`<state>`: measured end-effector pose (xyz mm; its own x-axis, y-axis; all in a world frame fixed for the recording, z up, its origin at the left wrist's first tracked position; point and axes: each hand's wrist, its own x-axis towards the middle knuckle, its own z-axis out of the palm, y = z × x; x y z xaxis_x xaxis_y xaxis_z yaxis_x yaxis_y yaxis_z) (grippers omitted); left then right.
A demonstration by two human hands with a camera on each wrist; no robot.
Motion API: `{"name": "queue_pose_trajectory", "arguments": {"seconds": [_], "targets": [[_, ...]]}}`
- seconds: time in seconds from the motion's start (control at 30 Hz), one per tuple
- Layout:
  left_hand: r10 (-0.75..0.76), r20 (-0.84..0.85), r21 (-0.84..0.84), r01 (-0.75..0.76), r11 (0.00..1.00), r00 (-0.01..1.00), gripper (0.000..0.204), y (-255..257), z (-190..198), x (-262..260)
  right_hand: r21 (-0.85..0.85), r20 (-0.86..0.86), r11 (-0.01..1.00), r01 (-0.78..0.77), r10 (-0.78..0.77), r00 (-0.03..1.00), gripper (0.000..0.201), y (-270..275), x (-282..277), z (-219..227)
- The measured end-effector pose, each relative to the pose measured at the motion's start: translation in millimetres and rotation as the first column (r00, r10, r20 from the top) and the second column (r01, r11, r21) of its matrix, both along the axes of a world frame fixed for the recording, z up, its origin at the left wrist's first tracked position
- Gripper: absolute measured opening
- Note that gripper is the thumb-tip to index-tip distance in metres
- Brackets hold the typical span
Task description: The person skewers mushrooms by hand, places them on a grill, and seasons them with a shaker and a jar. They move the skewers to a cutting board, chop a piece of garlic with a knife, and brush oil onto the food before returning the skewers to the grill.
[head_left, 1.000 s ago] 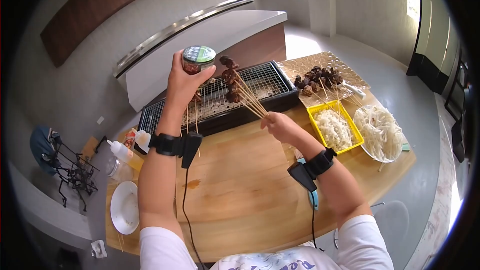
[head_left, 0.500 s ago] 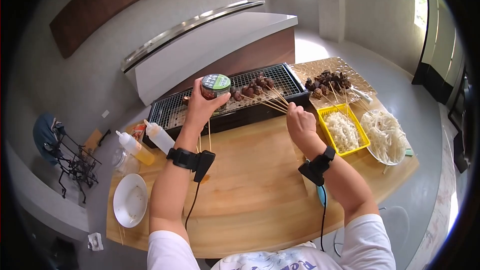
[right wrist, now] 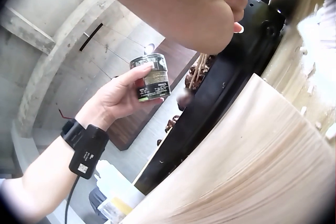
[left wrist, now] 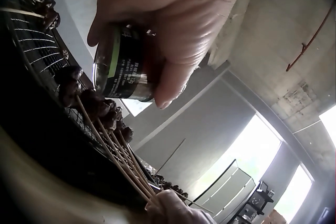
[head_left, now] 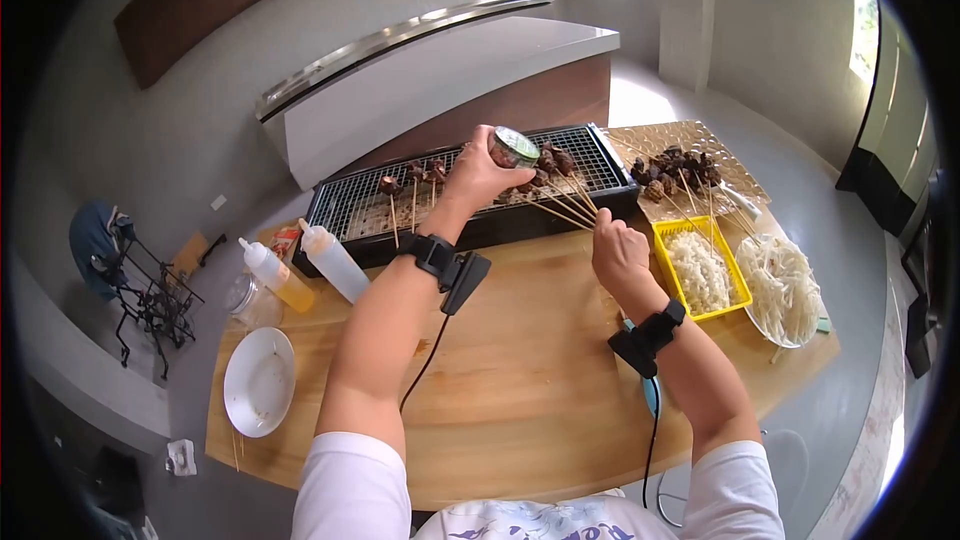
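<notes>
My left hand [head_left: 474, 178] grips a small round jar [head_left: 515, 147] with a green and black label, holding it tilted just above the grill [head_left: 350, 202]. In the left wrist view the thumb and fingers wrap the jar [left wrist: 126, 66] close over dark meat pieces [left wrist: 100, 106]. My right hand [head_left: 620, 252] pinches the ends of several wooden skewers [head_left: 566, 202] at the grill's near edge; their meat lies on the mesh. Other meat skewers [head_left: 393, 210] rest on the grill left of the jar. The right wrist view shows the left hand [right wrist: 118, 95] round the jar [right wrist: 152, 79].
Right of the grill are a foil-like tray [head_left: 735, 155] with dark skewers, a yellow basket [head_left: 745, 292] of pale food and a plate of white strips [head_left: 785, 285]. At the left stand squeeze bottles [head_left: 335, 262], a glass jar [head_left: 250, 302] and a white bowl [head_left: 260, 380].
The right hand has lowered its skewers from above the grill onto the mesh. The left hand has carried the jar rightward and down, from the grill's middle to over those skewers.
</notes>
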<state>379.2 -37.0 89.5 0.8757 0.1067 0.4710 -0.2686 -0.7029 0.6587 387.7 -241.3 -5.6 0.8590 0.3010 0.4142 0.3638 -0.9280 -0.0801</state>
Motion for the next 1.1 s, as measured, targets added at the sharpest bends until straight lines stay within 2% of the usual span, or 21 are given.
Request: {"name": "queue_pose_trajectory", "arguments": {"seconds": [0.03,0.1,0.17,0.23,0.3,0.37,0.43,0.5,0.57,0.63,0.67,0.8,0.9,0.97,1.03,1.1], "targets": [[0.016,0.002,-0.002,-0.016,1.000,1.000,0.066,6.0,-2.1,-0.8,0.012,-0.070,1.000,-0.009,0.010,0.998,0.008,-2.0,-1.1,2.5],[-0.014,0.100,-0.156,0.030,0.987,0.995,0.070,10.9,6.8,-19.5,0.070,-0.190,0.997,-0.028,0.041,0.981,0.013,-5.7,-0.2,3.8],[-0.021,0.086,-0.200,0.038,0.979,0.996,0.068,24.0,19.6,-56.3,0.146,-0.231,0.988,-0.048,0.081,0.970,0.015,-8.0,-0.3,7.1],[-0.129,0.169,-0.475,0.196,0.858,0.977,0.062,36.6,27.8,-107.1,0.242,-0.232,0.964,-0.106,0.164,0.959,0.019,-11.8,8.8,1.0],[-0.075,0.198,-0.495,0.166,0.853,0.977,0.058,59.7,24.7,-150.8,0.277,-0.193,0.948,-0.158,0.216,0.957,0.019,-13.6,16.8,-6.2],[0.062,0.136,-0.512,0.017,0.859,0.989,0.058,78.1,21.1,-191.6,0.267,-0.194,0.948,-0.171,0.227,0.954,0.019,-13.6,22.9,-10.5],[0.158,0.135,-0.479,-0.075,0.875,0.978,0.059,107.2,0.1,-215.4,0.281,-0.189,0.944,-0.171,0.229,0.955,0.018,-11.9,25.7,-13.0],[0.272,0.074,-0.518,-0.196,0.833,0.960,0.060,129.5,-21.6,-231.4,0.227,-0.162,0.967,-0.119,0.158,0.974,0.014,-8.4,16.6,-2.6],[0.297,0.046,-0.521,-0.231,0.822,0.954,0.061,149.1,-44.3,-234.8,0.158,-0.162,0.985,-0.071,0.097,0.982,0.012,-4.5,15.4,-1.2],[0.389,-0.021,-0.451,-0.356,0.818,0.921,0.063,165.3,-66.9,-230.0,0.142,-0.157,0.988,-0.057,0.079,0.984,0.011,-0.3,12.4,-1.9],[0.392,-0.017,-0.455,-0.356,0.816,0.920,0.063,174.1,-79.4,-225.7,0.126,-0.156,0.991,-0.034,0.054,0.986,0.010,0.9,11.1,-2.4],[0.445,-0.114,-0.456,-0.445,0.771,0.888,0.065,191.4,-113.2,-211.3,0.149,-0.180,0.987,-0.058,0.084,0.980,0.011,-2.4,14.1,-9.5],[0.443,-0.104,-0.541,-0.424,0.726,0.891,0.067,192.4,-123.7,-205.3,0.217,-0.163,0.965,-0.150,0.188,0.969,0.015,-8.4,26.1,-22.0],[0.462,-0.113,-0.551,-0.443,0.708,0.879,0.068,193.4,-126.7,-203.9,0.347,-0.335,0.929,-0.127,0.249,0.909,0.018,-8.8,31.8,-23.9],[0.457,-0.081,-0.562,-0.419,0.713,0.886,0.070,193.7,-129.6,-207.0,0.405,-0.364,0.906,-0.123,0.283,0.888,0.016,-8.1,33.6,-23.9],[0.415,-0.044,-0.620,-0.350,0.702,0.909,0.069,184.8,-118.0,-216.9,0.558,-0.499,0.829,-0.047,0.380,0.779,0.014,-9.0,30.4,-17.2]]}}
